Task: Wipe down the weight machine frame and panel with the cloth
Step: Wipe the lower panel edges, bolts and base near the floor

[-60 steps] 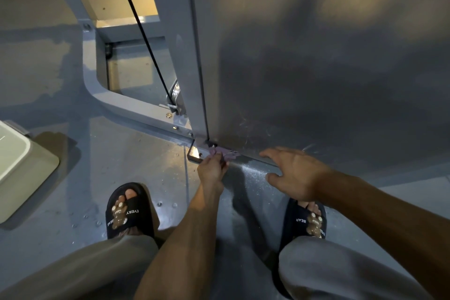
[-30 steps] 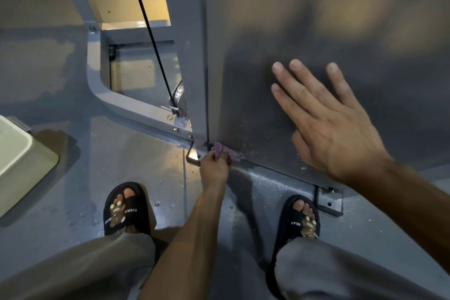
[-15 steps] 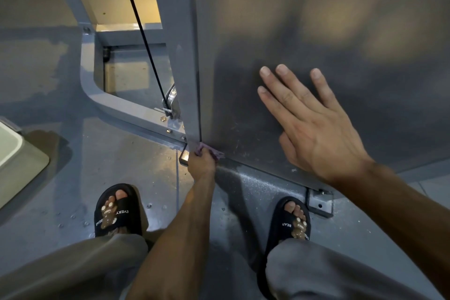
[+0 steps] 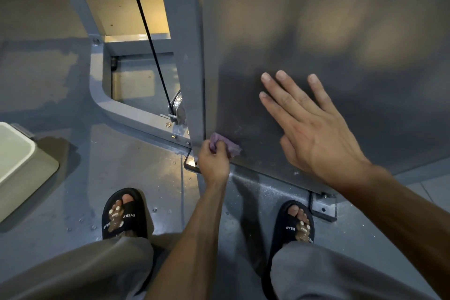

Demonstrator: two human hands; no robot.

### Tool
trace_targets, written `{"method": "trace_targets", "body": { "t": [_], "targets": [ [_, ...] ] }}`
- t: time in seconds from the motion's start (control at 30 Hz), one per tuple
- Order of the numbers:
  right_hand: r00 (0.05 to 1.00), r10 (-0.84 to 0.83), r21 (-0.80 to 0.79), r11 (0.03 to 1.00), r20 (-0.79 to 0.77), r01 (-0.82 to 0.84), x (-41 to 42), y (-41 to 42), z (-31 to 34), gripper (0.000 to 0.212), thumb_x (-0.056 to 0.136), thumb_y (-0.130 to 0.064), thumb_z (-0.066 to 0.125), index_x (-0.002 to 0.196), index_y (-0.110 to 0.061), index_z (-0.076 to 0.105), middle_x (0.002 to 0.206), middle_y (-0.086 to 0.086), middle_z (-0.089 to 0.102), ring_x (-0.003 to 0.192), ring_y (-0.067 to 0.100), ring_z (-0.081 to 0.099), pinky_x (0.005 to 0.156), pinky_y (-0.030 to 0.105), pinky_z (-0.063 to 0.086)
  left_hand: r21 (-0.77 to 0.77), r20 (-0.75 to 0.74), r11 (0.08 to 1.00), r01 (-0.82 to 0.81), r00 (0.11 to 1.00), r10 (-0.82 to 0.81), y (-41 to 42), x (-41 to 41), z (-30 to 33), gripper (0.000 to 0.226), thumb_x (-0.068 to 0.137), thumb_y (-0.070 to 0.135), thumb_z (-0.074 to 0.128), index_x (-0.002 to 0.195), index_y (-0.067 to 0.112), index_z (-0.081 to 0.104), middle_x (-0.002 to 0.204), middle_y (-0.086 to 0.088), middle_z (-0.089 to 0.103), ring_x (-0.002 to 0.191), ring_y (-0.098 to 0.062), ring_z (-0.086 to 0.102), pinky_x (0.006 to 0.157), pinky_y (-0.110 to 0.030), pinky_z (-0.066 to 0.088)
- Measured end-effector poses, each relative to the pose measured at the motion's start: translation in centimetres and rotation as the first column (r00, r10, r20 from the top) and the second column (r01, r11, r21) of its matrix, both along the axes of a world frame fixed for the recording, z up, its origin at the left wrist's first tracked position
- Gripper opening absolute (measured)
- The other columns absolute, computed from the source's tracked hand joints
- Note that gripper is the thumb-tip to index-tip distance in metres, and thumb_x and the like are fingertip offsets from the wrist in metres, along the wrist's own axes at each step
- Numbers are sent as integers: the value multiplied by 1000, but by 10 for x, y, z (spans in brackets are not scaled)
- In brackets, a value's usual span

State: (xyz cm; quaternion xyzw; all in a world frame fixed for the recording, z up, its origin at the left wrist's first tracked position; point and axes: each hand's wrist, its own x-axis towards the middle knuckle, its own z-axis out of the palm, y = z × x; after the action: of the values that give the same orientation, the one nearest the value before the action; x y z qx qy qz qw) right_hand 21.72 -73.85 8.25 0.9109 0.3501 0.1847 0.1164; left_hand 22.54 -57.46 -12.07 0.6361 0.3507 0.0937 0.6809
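Fingers [image 4: 220,146] of our left hand [image 4: 213,162] curl tight around a small purple cloth [image 4: 225,144], bunching it against the lower left corner of the weight machine's grey panel [image 4: 316,31], right where the panel meets the upright frame post [image 4: 185,44]. A fold of the cloth sticks out past the knuckles onto the panel face, just above its bottom edge. Our right hand [image 4: 309,124] lies flat on the same panel, fingers straight and slightly spread, holding nothing, palm near the bottom edge and well to the right of the cloth. Left of the post, a black cable [image 4: 146,31] runs down to a metal pulley [image 4: 179,105] at the base, where a curved frame bar [image 4: 117,105] bolts to the post. A bracket [image 4: 322,209] anchors the panel's lower right end to the grey floor [image 4: 73,190]. Below, we stand in black slides, the left slide [image 4: 123,214] and the right slide [image 4: 295,224] either side of the left forearm, grey trouser legs at the frame's bottom edge. A pale bin [image 4: 17,153] sits at the floor's left edge.
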Motion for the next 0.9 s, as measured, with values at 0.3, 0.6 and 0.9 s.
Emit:
{"method": "trace_targets", "body": {
  "t": [0.3,0.6,0.9],
  "targets": [
    [998,0,11,1000,-57,1,-4,1,5,78,79,-10,53,156,-6,38,170,8,15,158,23,10,128,50,3,27,77,999,-22,997,20,1,-5,40,25,96,11,59,75,20,48,71,3,61,63,-1,61,61,-20,51],
    [986,80,194,980,-148,-50,-2,-4,15,62,79,-8,51,140,-5,59,155,11,49,150,26,36,127,47,20,676,331,736,2,893,-306,32,-8,97,21,91,16,66,112,16,64,96,2,64,81,-10,60,71,-22,48],
    [984,56,416,909,-169,20,8,-9,29,47,83,-2,56,129,-8,63,126,8,65,109,32,60,89,47,54,834,264,549,52,836,-481,25,0,52,17,90,21,78,106,16,74,106,2,66,95,-17,61,77,-27,51]
  ]
}}
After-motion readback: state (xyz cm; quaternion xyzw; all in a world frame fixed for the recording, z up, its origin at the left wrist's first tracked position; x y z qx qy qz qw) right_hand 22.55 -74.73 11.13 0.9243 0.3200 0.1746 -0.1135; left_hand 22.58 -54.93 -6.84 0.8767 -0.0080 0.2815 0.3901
